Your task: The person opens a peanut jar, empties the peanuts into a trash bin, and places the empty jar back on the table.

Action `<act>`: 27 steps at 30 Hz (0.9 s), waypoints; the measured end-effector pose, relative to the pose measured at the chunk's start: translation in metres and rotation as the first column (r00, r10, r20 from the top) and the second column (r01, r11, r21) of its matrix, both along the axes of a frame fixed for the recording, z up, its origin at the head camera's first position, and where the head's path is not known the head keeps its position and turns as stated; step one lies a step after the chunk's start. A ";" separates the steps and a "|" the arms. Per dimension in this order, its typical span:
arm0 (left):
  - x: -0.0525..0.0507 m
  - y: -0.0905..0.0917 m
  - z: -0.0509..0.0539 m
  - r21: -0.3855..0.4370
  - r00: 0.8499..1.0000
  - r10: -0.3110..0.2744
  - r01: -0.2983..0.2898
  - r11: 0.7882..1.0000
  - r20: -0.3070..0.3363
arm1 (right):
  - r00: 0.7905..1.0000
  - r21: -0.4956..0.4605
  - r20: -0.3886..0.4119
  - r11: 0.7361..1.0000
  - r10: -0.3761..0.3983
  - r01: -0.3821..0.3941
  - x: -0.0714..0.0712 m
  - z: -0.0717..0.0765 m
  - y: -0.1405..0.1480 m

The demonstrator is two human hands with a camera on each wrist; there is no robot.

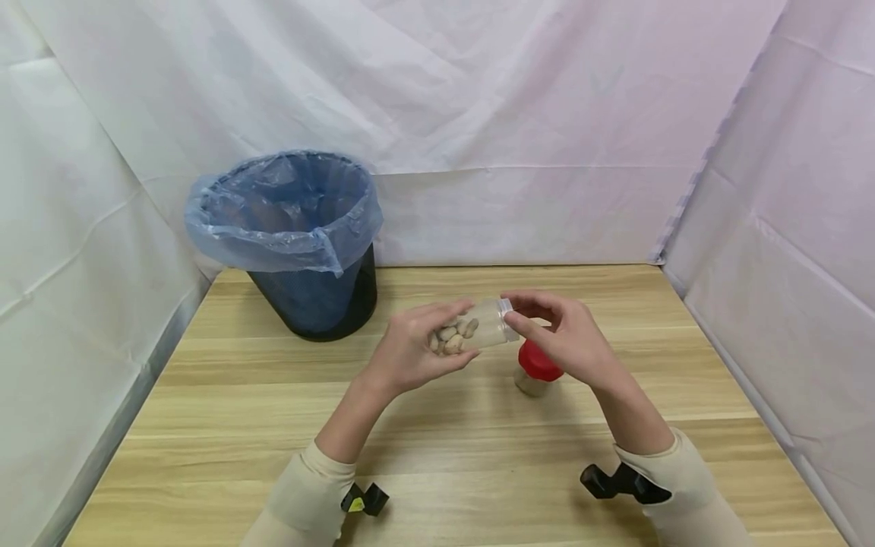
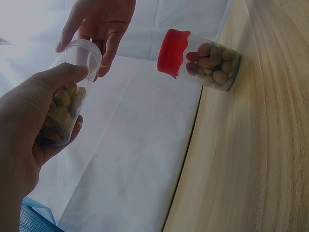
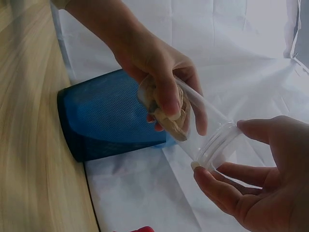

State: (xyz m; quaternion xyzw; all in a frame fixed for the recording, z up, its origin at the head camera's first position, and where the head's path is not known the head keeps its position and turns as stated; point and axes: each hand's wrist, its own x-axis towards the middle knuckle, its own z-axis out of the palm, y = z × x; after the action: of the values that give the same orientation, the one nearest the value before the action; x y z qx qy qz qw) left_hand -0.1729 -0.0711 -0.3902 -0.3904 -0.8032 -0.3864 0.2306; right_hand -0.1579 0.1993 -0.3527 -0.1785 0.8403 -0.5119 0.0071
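A clear jar [image 1: 491, 325] with peanuts [image 1: 453, 340] in its bottom is held above the table, tilted on its side with its mouth to the right. My left hand [image 1: 413, 346] grips it round the lower part, thumb on one side and fingers on the other. At the rim [image 3: 217, 145], my right hand [image 1: 570, 342] pinches with thumb and fingertips; no lid shows on this threaded neck. Below the right hand stands a second clear jar [image 2: 217, 65] with a red lid [image 1: 540, 361], filled with nuts. In the head view, the right hand partly covers that lid.
A dark mesh bin [image 1: 328, 304] lined with a blue plastic bag [image 1: 280, 243] stands at the table's back left. White cloth [image 1: 513, 213] hangs behind and along both sides of the wooden table [image 1: 437, 471].
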 end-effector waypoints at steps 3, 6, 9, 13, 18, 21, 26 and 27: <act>0.000 0.000 0.001 0.006 1.000 -0.009 0.009 1.000 0.019 | 0.999 -0.054 -0.003 0.998 0.037 -0.037 0.000 -0.001 0.001; 0.000 -0.001 0.002 0.014 0.998 -0.017 0.016 1.000 0.055 | 0.994 -0.152 -0.002 0.983 0.107 -0.106 0.000 -0.001 0.002; 0.000 -0.002 0.003 0.019 0.996 -0.022 0.020 1.000 0.092 | 0.985 -0.236 -0.005 0.956 0.175 -0.171 -0.001 -0.002 0.002; 0.000 -0.003 0.004 0.025 0.993 -0.028 0.025 0.999 0.115 | 0.974 -0.275 -0.039 0.935 0.222 -0.224 -0.003 -0.004 0.002; 0.000 -0.003 0.004 0.008 0.994 -0.023 0.022 1.000 0.104 | 0.976 -0.241 -0.061 0.946 0.210 -0.218 -0.004 -0.005 0.003; 0.000 -0.002 0.004 -0.019 0.997 -0.012 0.013 1.000 0.071 | 0.991 -0.157 -0.046 0.978 0.128 -0.134 -0.002 -0.004 0.003; 0.001 -0.001 0.004 -0.046 1.000 -0.004 0.005 0.999 0.024 | 1.000 -0.002 0.001 1.000 0.013 -0.013 0.001 0.000 0.001; 0.002 -0.001 0.005 -0.048 1.000 -0.002 0.003 0.999 0.021 | 1.000 0.011 0.010 1.000 0.006 -0.006 0.001 0.001 0.001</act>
State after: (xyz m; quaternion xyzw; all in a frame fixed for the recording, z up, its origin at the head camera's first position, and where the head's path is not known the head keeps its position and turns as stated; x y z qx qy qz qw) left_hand -0.1709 -0.0717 -0.3855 -0.3926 -0.8142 -0.3713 0.2122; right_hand -0.1570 0.2005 -0.3521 -0.1787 0.8426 -0.5079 0.0137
